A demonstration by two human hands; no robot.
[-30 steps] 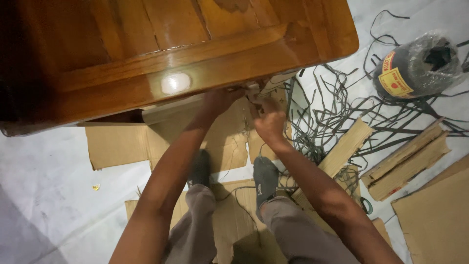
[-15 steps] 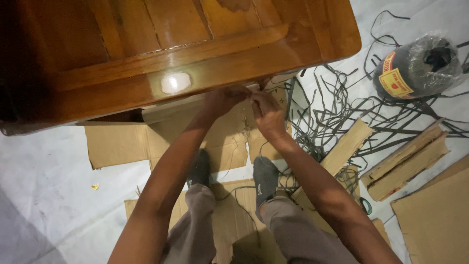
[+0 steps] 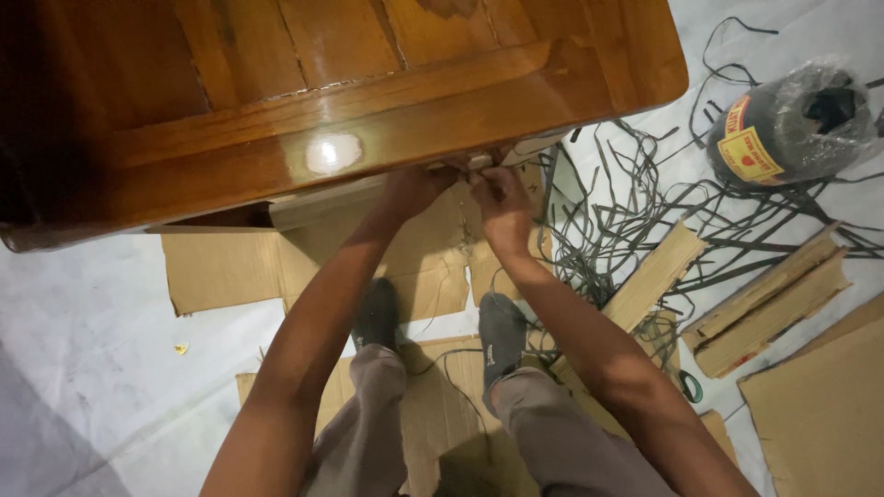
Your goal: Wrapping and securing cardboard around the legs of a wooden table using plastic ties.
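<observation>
Fingers of the left hand and right hand curl together, seemingly pinching a thin cord beneath the table edge; cardboard below; tangled strips and a wrapped spool lie to the right.

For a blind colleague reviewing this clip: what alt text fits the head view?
Both hands, left hand and right hand, meet under the edge of a glossy wooden tabletop, fingers at something small. Cardboard pieces, loose dark strapping and a wrapped spool lie on the white floor.
</observation>
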